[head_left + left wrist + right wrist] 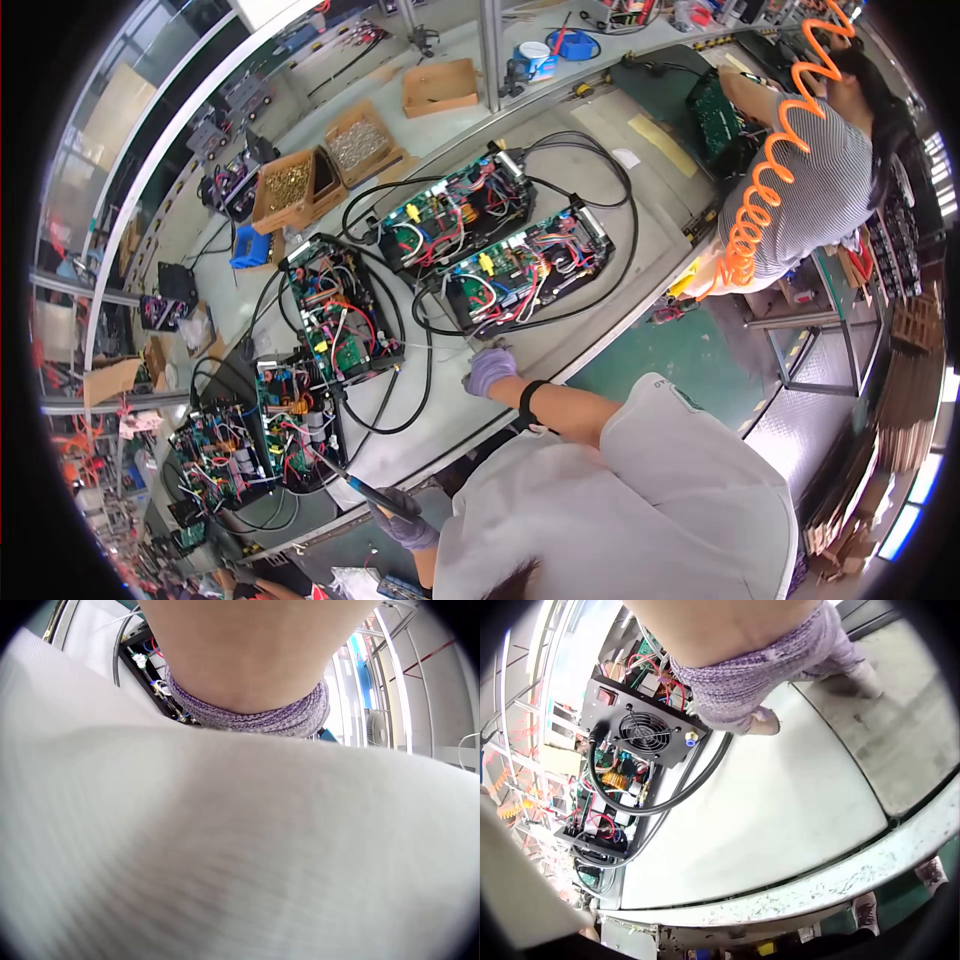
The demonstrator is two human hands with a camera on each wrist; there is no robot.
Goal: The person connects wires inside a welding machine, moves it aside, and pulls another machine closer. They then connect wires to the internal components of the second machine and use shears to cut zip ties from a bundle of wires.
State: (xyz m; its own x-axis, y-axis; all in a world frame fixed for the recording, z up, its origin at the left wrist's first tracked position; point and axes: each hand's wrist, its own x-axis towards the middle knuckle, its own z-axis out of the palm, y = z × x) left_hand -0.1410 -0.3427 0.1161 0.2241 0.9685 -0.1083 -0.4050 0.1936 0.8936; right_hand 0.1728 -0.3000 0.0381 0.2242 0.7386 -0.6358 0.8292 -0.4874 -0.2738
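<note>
My left hand, in a grey-purple glove, grips a slim pen-like tool with a blue and dark handle. Its thin shaft points toward an open black unit filled with green boards and coloured wires. In the left wrist view the sleeve covers the hand apart from the purple glove cuff. My right hand, gloved in purple, is low over the worktable near its front edge, with fingers apart. A thin pale strip lies close to its fingertips, below another open unit.
More open units stand along the table, with black cables looped around them. Boxes of small metal parts are farther back. A person in a striped shirt works at the right, behind a coiled orange hose.
</note>
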